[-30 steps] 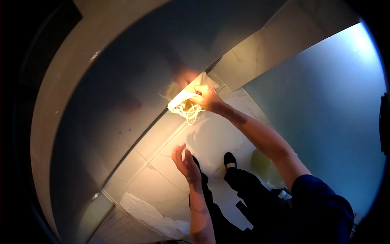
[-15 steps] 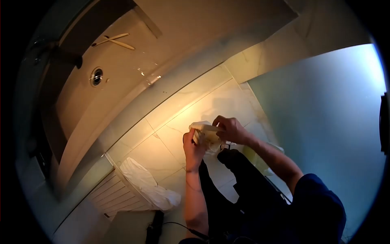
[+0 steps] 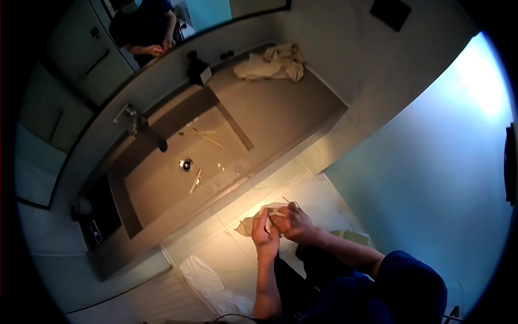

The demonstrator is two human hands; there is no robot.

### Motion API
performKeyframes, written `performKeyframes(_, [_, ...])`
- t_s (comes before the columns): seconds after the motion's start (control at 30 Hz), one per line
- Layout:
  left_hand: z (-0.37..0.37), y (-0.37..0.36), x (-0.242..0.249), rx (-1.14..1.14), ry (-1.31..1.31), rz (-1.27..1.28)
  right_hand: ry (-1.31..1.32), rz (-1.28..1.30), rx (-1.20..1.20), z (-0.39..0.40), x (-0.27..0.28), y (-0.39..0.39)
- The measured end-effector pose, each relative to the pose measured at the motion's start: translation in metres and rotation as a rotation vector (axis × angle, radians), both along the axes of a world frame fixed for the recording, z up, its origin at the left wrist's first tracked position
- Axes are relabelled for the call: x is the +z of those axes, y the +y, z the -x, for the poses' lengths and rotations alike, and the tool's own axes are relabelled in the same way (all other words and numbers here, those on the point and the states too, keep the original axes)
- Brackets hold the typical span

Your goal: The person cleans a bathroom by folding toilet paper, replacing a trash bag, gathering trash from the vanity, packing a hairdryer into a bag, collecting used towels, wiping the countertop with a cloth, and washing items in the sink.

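Both hands are close together above the tiled floor, around a crumpled pale cloth or bag (image 3: 246, 225). My left hand (image 3: 265, 237) has its fingers wrapped on the near left part of it. My right hand (image 3: 295, 222) pinches at its right side, fingers bent and touching it. What lies between the fingertips is too small and dim to name. A thin light stick or strip pokes up just beyond my right hand. In the sink, two slim pale sticks (image 3: 209, 139) lie crossed, and another pale piece (image 3: 196, 182) rests near the drain.
The sink counter (image 3: 291, 102) runs diagonally, with a faucet (image 3: 132, 121), a dark bottle (image 3: 198, 70) and crumpled cloth (image 3: 275, 63). A mirror reflects a person. White cloth (image 3: 208, 283) lies on the floor; a greenish bin (image 3: 350, 236) stands right of my legs.
The view has tilted up, showing more counter and the mirror. The pale block-like item between my hands no longer shows as before; crumpled material spreads there. A pale piece now shows in the sink near the drain.
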State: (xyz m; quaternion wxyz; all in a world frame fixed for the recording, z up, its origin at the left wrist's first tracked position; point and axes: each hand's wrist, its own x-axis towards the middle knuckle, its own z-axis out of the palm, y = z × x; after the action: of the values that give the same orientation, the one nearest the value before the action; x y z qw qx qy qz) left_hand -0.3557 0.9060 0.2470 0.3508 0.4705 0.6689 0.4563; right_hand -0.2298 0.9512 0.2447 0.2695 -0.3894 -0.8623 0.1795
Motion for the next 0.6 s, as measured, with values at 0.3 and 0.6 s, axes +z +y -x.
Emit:
performKeyframes(0.3, [-0.031,-0.004,0.074,-0.475,0.105,-0.165,-0.152,0.443,0.137,-0.004,-0.003,-0.048])
performKeyframes(0.6, [-0.036,0.054,0.142,-0.594,0.129,-0.506,-0.101,0.45,-0.061,-0.083,0.068,-0.048])
